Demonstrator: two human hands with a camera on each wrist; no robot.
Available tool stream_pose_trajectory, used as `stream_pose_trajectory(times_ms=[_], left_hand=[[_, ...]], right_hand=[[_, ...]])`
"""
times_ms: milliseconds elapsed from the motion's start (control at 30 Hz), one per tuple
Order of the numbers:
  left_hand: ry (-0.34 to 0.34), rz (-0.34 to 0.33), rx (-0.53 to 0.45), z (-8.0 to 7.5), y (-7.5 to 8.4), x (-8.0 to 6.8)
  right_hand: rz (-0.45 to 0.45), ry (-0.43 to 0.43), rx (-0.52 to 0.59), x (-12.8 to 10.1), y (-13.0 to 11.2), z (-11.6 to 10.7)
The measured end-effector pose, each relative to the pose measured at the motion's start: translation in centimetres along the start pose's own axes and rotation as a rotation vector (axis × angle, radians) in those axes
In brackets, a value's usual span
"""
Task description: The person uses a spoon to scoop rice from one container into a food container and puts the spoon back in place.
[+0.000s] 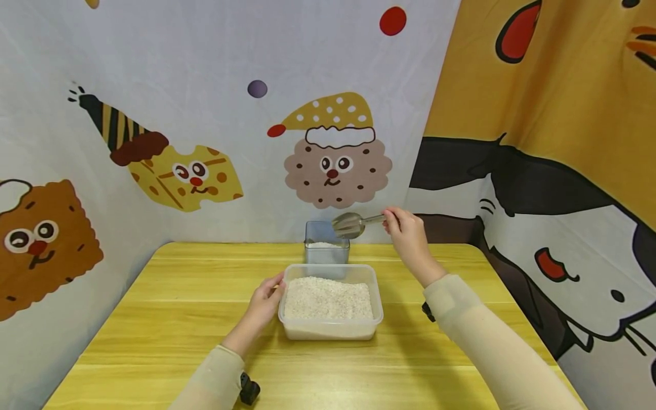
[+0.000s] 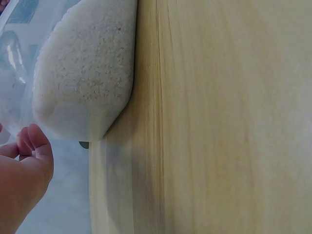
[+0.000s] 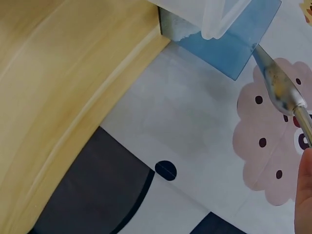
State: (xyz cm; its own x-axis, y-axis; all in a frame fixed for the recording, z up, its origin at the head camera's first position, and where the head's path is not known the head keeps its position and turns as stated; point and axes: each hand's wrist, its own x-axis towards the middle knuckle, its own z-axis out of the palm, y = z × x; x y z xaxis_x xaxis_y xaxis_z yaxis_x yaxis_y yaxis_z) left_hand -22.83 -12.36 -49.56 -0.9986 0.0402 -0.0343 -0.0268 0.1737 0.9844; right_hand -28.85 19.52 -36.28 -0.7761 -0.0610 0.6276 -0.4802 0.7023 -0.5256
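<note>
My right hand [image 1: 408, 234] grips the thin handle of a metal scoop [image 1: 349, 225], and its bowl hangs over a bluish clear bin [image 1: 327, 255] at the table's back edge. White grains lie inside that bin. In front of it stands a clear plastic tub [image 1: 330, 329] of rice [image 1: 328, 299], heaped toward the back. With my left hand [image 1: 265, 299] I hold the tub's left rim near the back corner. The left wrist view shows curled fingers [image 2: 38, 139] against the tub wall. In the right wrist view the scoop [image 3: 280, 83] points toward the bin [image 3: 219, 51].
Both containers stand on a yellow wood-grain table [image 1: 195, 319]. A printed cloth [image 1: 205, 68] with cartoon figures hangs right behind the table and along its sides. A small black device [image 1: 249, 389] sits at the left sleeve cuff.
</note>
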Motion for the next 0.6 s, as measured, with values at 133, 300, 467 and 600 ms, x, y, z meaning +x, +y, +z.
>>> stream_pose_trajectory(times_ms=[133,300,467,600], left_hand=[[-0.002,0.001,-0.009,0.0,0.0,0.0],[-0.003,-0.002,0.001,0.0,0.1,0.0],[-0.005,-0.006,0.002,-0.1,0.2,0.0],[-0.011,0.007,0.002,-0.1,0.1,-0.1]], right_hand=[[0.071,0.007,0.048,-0.2,0.3,0.1],[0.275,0.020,0.228,-0.5,0.5,-0.2],[0.639,-0.035,0.569,-1.2,0.8,-0.6],[0.826,-0.123,0.701,-2.4,1.3,-1.1]])
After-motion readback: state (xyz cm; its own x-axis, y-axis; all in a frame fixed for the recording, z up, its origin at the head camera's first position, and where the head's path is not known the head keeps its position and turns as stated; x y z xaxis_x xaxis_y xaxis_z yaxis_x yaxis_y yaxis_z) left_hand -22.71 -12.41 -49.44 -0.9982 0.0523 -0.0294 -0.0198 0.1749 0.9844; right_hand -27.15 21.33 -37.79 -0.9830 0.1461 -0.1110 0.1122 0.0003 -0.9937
